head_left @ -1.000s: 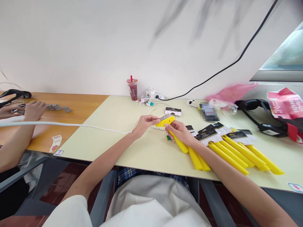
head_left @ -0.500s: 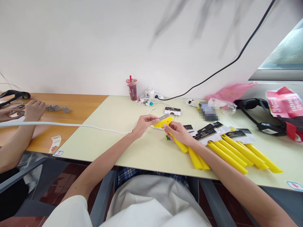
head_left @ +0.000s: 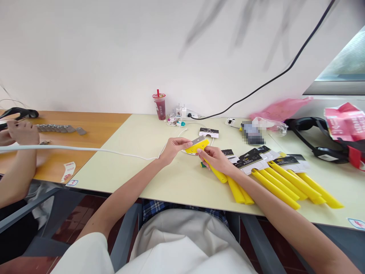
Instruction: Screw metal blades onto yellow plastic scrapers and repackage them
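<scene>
Over the table I hold a yellow scraper (head_left: 197,146) with a grey metal blade along its upper edge. My left hand (head_left: 174,149) pinches the left end of its head between thumb and fingers. Closed round the scraper near where head meets handle is my right hand (head_left: 216,159); the handle slants down toward me beneath it. Close to my right forearm lie more yellow handles (head_left: 236,190). To their right, several yellow handles (head_left: 281,184) have black-and-white cards (head_left: 251,160) at their far ends. Behind the scraper's head rests another card (head_left: 209,132).
A drink cup (head_left: 160,106) and a power strip (head_left: 190,114) stand by the wall. A blurred dark object (head_left: 253,134), black headgear (head_left: 322,146) and pink bags lie right. White cable (head_left: 125,154) crosses left, where a co-worker's hands (head_left: 24,132) are near grey metal pieces (head_left: 58,128).
The co-worker's hand has moved left and up, uncovering more of the row of grey pieces. My hands and the scraper stay nearly the same; the view has shifted slightly.
</scene>
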Tool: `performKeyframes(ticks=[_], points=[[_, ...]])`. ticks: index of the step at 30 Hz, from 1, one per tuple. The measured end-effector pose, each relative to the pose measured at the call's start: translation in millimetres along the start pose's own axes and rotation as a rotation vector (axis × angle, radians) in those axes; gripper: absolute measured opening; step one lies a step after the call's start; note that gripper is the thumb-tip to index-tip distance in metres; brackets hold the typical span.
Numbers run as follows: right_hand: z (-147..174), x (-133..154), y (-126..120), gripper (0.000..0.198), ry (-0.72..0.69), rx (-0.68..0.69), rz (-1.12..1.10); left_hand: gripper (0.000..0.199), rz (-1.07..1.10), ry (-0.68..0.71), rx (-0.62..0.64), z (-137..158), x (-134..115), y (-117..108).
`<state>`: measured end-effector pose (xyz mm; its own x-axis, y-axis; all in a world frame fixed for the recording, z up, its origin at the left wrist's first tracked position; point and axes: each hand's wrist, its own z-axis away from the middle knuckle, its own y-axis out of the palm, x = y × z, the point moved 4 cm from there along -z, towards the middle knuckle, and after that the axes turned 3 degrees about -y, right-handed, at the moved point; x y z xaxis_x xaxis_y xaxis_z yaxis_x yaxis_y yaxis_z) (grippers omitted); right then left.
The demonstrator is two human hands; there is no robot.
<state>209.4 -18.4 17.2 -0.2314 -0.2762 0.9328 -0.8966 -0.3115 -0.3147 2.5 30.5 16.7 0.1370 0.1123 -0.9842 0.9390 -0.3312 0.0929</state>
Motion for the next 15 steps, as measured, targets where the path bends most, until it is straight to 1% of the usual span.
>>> performKeyframes(ticks=[6, 10, 15], points=[[-1.4, -2.1, -1.2, 0.068, 0.000, -0.039, -0.006, 0.043, 0.008, -0.008, -0.042, -2.4, 1.6, -2.8], [-0.7, -4.2, -2.0, 0.067, -0.012, -0.030, 0.002, 0.043, -0.003, -0.016, -0.052, -1.2, 0.4, -2.5], [-0.4, -6.6, -2.9, 0.066, -0.013, -0.037, 0.002, 0.042, -0.031, -0.004, -0.028, 1.2, -2.7, 1.2]])
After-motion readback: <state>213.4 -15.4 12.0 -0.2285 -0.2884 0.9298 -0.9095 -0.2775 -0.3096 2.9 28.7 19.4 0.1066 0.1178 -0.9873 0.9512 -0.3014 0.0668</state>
